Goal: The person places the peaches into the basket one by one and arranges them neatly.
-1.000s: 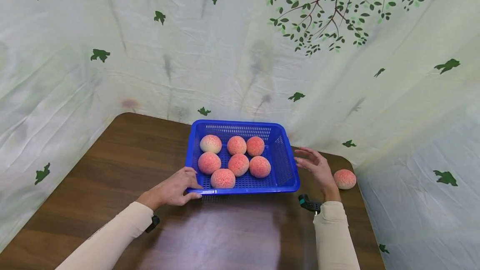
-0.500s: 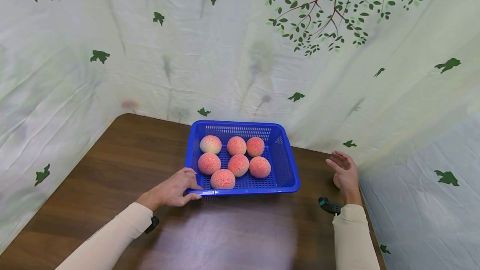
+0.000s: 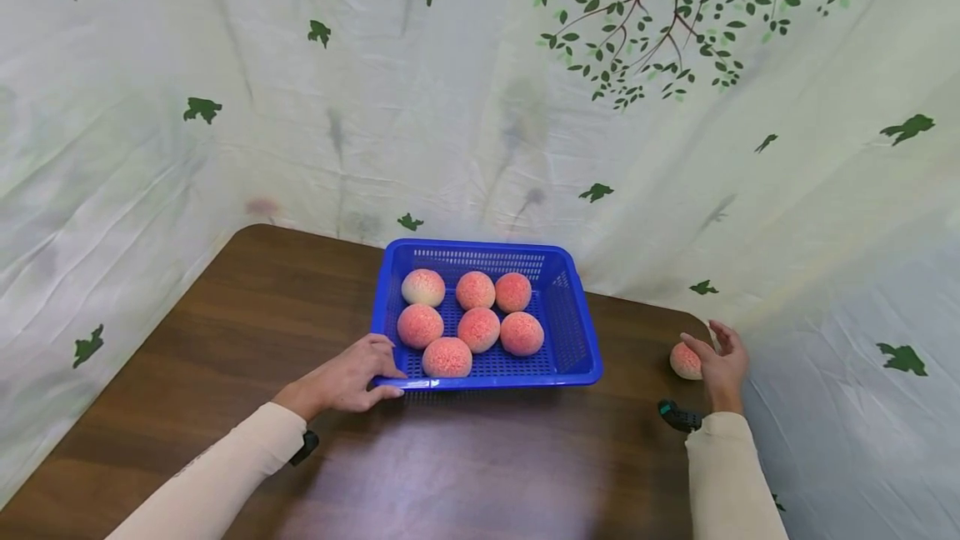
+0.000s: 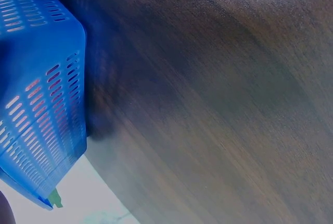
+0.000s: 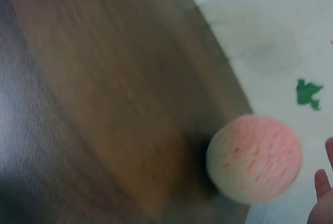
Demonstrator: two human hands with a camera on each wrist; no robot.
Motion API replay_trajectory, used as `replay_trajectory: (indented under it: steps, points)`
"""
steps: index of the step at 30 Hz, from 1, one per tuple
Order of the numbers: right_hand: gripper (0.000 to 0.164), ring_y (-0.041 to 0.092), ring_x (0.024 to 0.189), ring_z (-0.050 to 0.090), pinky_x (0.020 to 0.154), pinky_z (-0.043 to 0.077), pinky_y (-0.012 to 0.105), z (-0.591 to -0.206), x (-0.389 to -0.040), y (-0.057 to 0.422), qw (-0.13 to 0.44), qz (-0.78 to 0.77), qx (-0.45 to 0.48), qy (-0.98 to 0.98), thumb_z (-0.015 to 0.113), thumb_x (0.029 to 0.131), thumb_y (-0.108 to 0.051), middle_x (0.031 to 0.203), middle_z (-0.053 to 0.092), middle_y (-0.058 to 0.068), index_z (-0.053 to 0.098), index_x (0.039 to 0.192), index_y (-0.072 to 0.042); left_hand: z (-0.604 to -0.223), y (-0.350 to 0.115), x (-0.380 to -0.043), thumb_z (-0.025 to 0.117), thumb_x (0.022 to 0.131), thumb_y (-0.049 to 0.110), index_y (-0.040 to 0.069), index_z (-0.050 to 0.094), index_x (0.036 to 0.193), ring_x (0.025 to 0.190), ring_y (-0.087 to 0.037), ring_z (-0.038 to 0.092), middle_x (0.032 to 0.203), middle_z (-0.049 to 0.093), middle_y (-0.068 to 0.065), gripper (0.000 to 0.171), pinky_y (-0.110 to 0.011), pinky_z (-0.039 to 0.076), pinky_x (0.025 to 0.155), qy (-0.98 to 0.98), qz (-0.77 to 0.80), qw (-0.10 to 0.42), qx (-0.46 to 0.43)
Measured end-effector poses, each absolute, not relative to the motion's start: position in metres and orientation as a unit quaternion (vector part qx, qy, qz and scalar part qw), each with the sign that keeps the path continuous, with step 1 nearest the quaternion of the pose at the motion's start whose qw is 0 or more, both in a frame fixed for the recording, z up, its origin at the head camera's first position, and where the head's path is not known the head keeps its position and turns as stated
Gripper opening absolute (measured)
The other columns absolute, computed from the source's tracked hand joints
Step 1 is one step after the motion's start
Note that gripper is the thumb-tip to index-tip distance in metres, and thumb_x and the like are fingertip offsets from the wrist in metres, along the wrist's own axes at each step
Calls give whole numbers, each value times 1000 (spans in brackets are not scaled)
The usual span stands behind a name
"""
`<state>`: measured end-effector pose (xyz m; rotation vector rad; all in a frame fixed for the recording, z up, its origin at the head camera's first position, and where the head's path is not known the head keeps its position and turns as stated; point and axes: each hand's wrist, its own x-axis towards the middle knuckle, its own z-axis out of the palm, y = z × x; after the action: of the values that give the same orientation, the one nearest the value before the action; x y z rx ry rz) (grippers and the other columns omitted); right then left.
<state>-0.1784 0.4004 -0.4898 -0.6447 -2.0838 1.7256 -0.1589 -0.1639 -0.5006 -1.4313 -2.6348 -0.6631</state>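
A blue plastic basket [image 3: 573,365] with slotted walls sits on the table, with several pink-speckled peaches [image 3: 478,329] inside. My left hand [image 3: 348,375] grips its front left corner, thumb outside the rim and fingers over it. In the left wrist view the basket's slotted wall [image 4: 47,109] fills the left side. One lone peach [image 3: 686,362] lies near the table's right edge. Beside it is my right hand [image 3: 724,367], thumb and fingers spread, partly covering the peach in the head view. The right wrist view shows this peach [image 5: 255,159] whole, with fingertips [image 5: 322,182] apart from it.
The brown wooden table [image 3: 480,473] ends at the right just past the lone peach. White cloth [image 3: 480,107] printed with leaves hangs behind the table and along both sides, close to the basket's far rim.
My right hand has moved from beside the basket's right wall rightward to the lone peach. The left hand and the basket have stayed in place.
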Motion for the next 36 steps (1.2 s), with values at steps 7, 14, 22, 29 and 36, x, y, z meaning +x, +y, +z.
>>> replay_trajectory:
  steps: [7,14,22,29,36]
  points:
    - [75,25,146,12,116,16,44,-503,-174,411,143,562,-242,-778,72,87,-17,158,21,12,32,149,-5,-498,-164,-158,72,83,22,7,77,95,89,-15,61,85,73,4,19,-45,38,95,-859,-215,31,-463]
    - [84,29,144,18,115,20,43,-517,-170,412,108,573,-274,-765,70,88,-10,159,16,12,19,154,-10,-498,-164,-157,70,85,24,7,77,98,93,-16,61,87,73,5,22,-45,37,98,-866,-214,12,-452]
    - [73,32,128,35,103,37,34,-525,-174,409,118,554,-300,-768,72,86,-12,150,31,20,32,148,-4,-498,-163,-157,69,86,24,7,77,97,91,-14,61,85,72,5,21,-45,37,98,-864,-213,12,-456]
    - [74,36,129,33,105,35,43,-533,-174,410,106,543,-293,-780,69,87,-6,148,29,25,27,148,0,-499,-163,-159,68,87,25,7,77,96,88,-13,62,85,72,5,22,-45,38,97,-857,-213,25,-468]
    - [80,39,133,30,110,28,52,-541,-178,411,103,549,-286,-779,70,83,-2,149,27,27,23,149,0,-501,-164,-161,69,86,24,7,77,93,85,-13,60,81,71,6,20,-46,40,92,-847,-216,45,-483]
